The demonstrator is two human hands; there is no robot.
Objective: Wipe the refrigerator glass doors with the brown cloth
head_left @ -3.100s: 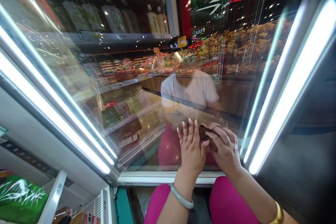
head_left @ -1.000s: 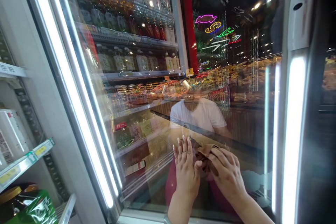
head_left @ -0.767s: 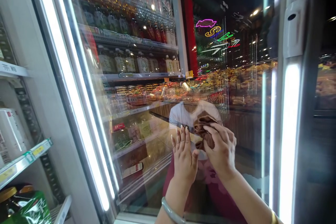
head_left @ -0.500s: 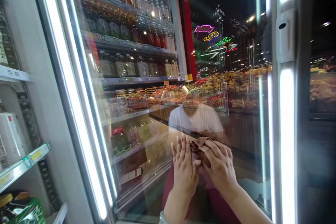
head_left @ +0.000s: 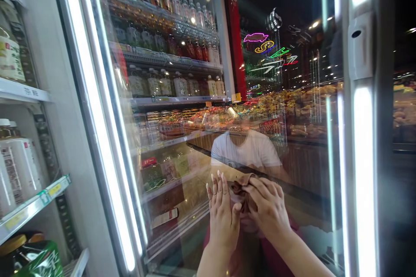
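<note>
In front of me is a tall glass door (head_left: 302,190) with bright light strips along its sides, full of reflections. My left hand (head_left: 223,214) lies against the glass, fingers stretched upward and thumb out to the right, holding nothing. Just right of it, my right hand (head_left: 267,205) presses a crumpled brown cloth (head_left: 242,185) on the pane, fingers bent over it. Part of the cloth is hidden beneath those fingers. A reflection of a person in a white T-shirt (head_left: 245,149) shows in the glass behind both hands.
On the left, open shelves (head_left: 35,205) hold white bottles (head_left: 21,164) and a green package (head_left: 40,259). Rows of bottles (head_left: 180,84) appear in the glass. A white fitting (head_left: 361,45) sits on the right frame. Neon shapes (head_left: 264,46) glow in the glass.
My left hand has shifted slightly left and down, away from the cloth. My right hand has moved a little left and down with the cloth. The view has swung slightly left.
</note>
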